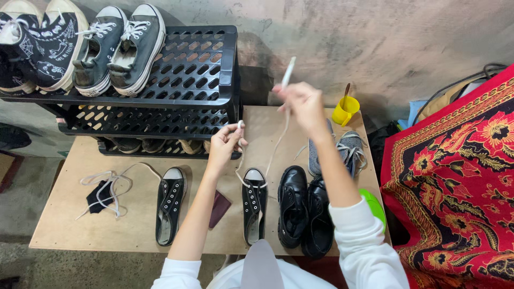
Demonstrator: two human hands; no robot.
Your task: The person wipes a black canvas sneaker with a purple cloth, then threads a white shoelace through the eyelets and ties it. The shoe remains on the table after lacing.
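Low plywood board (69,225), bearing: black plastic shoe rack (203,80); two black canvas sneakers (171,211) (one unlaced); black leather shoes (305,214); grey sneakers (348,152); yellow cup (345,111); loose white laces (107,184).

A person's left hand (225,143) and right hand (302,103) each pinched an end of a white shoelace (277,140), pulled up from a black sneaker (254,204) near the wooden board's (64,225) front edge. Its unlaced mate (171,204) lay to the left, black leather shoes (305,208) to the right, a yellow cup (345,111) at the back edge.
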